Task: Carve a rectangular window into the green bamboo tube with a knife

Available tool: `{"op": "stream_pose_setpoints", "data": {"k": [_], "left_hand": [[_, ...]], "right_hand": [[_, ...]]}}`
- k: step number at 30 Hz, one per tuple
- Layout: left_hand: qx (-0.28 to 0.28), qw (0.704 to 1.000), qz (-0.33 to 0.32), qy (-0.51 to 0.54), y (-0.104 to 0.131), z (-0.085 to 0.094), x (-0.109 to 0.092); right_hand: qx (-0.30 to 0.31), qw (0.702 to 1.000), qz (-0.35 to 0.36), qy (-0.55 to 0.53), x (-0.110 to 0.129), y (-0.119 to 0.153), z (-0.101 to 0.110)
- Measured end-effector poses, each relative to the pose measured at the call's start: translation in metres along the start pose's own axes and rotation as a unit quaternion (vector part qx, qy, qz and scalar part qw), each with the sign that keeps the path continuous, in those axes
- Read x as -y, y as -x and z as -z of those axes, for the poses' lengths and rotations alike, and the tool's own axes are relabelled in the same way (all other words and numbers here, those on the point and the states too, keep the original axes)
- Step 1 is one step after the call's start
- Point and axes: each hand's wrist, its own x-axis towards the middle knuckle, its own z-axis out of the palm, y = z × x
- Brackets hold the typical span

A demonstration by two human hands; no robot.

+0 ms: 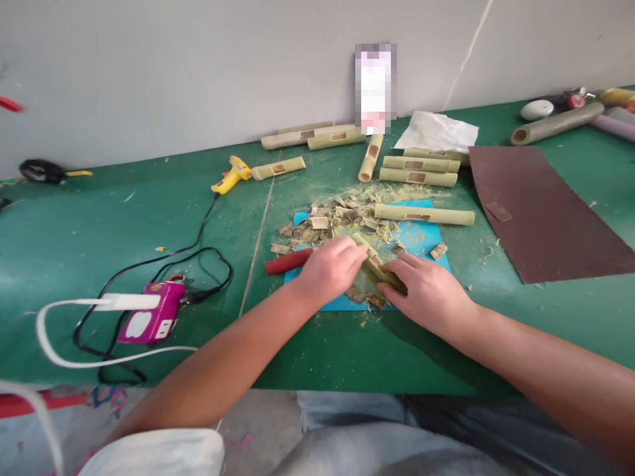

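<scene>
A short bamboo tube (374,259) with a notch cut in it lies slanted between my hands, over a blue sheet (426,233). My left hand (331,268) has its fingers closed at the tube's upper end, beside a red handle (288,262) that is partly hidden by this hand. Around the lower end, the fingers of my right hand (426,291) are wrapped. Small bamboo chips (320,223) and pale shavings are heaped just beyond my hands. Behind the tube, a longer notched bamboo tube (436,215) rests across the sheet.
More notched tubes (419,177) lie toward the wall. A yellow glue gun (233,175) and a purple power adapter (153,314) with cables are on the left. Brown sandpaper (550,218) lies right; a blurred phone (374,86) leans on the wall.
</scene>
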Motion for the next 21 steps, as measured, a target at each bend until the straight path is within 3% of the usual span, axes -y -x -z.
{"op": "stream_pose_setpoints", "data": {"k": [5, 9, 12, 15, 21], "left_hand": [[-0.02, 1.0, 0.019, 0.002, -0.0005, 0.0001, 0.0006], [-0.002, 0.999, 0.006, 0.047, -0.0002, 0.0005, 0.0008], [-0.018, 0.999, 0.012, 0.032, 0.0002, 0.0011, 0.0], [0.003, 0.999, -0.007, 0.031, -0.0004, 0.0011, -0.0016], [0.003, 1.0, 0.014, 0.021, -0.0018, -0.0001, 0.0]], "right_hand": [[0.001, 1.0, -0.01, -0.003, -0.0003, -0.0002, -0.0016], [0.006, 1.0, -0.004, -0.005, 0.0001, -0.0005, -0.0014], [-0.001, 1.0, -0.006, -0.01, 0.0006, 0.0, -0.0006], [-0.008, 0.999, -0.027, -0.023, 0.0012, 0.0001, -0.0003], [0.003, 0.999, -0.043, -0.025, 0.0006, -0.0014, -0.0001]]}}
